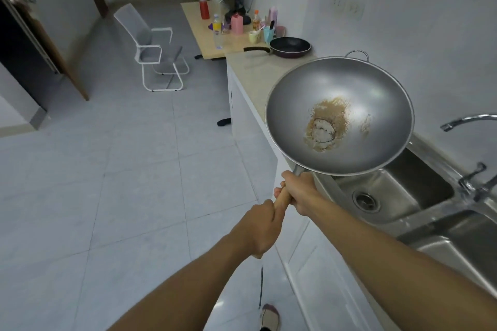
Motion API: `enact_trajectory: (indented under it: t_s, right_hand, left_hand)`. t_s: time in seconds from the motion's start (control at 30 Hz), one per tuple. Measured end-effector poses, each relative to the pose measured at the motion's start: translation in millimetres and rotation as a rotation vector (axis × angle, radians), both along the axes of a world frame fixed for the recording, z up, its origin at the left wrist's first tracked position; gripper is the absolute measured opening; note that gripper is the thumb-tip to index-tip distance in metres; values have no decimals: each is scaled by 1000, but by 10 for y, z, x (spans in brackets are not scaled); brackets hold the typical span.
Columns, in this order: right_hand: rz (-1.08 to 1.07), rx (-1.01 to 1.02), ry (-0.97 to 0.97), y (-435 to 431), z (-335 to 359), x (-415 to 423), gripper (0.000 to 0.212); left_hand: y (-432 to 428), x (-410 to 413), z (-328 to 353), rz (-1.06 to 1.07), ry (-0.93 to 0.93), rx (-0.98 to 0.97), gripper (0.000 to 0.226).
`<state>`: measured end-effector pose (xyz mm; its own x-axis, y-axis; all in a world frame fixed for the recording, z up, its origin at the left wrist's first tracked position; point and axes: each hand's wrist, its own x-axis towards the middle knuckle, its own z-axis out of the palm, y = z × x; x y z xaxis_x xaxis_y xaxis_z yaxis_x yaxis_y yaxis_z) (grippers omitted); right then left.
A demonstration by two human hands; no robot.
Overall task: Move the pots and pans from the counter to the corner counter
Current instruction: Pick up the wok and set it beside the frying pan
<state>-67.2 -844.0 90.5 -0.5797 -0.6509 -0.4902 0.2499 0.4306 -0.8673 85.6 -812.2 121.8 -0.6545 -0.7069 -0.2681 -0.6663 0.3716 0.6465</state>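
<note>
Head view, kitchen.

- Wok (338, 115): off the tabletop (250, 70) and held in the air, tilted so the inside faces the camera. It hangs over the tabletop's near end and the edge of the sink (398, 191). Brown residue with a white patch sits in the bottom. A small metal loop (357, 53) shows on the far rim.
- Handle (282, 200): wooden, runs from the wok's near rim down toward the person.
- Right hand (298, 191): fingers wrapped round the handle close to the wok.
- Left hand (262, 228): wrapped round the handle's lower end, just below the right hand.
- Pan (290, 47): dark, flat on the far end of the tabletop, its handle pointing left.
- Wood tabletop (209, 43) beyond the pan: bottles and cups standing on it.
- Tap (468, 119) arches over the sink.
- White chair (153, 48) on the tiled floor, left of the wood tabletop.
</note>
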Motion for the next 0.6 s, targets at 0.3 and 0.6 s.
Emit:
enact_trajectory:
  t_s: [0.3, 0.6]
  right_hand:
    - [35, 8, -19, -1264, 33, -496, 11]
    - [16, 22, -39, -2585, -54, -734, 17]
  left_hand:
    - [-1233, -536, 100, 49, -31, 44, 58]
    - [-2599, -759, -4, 17, -21, 63, 52]
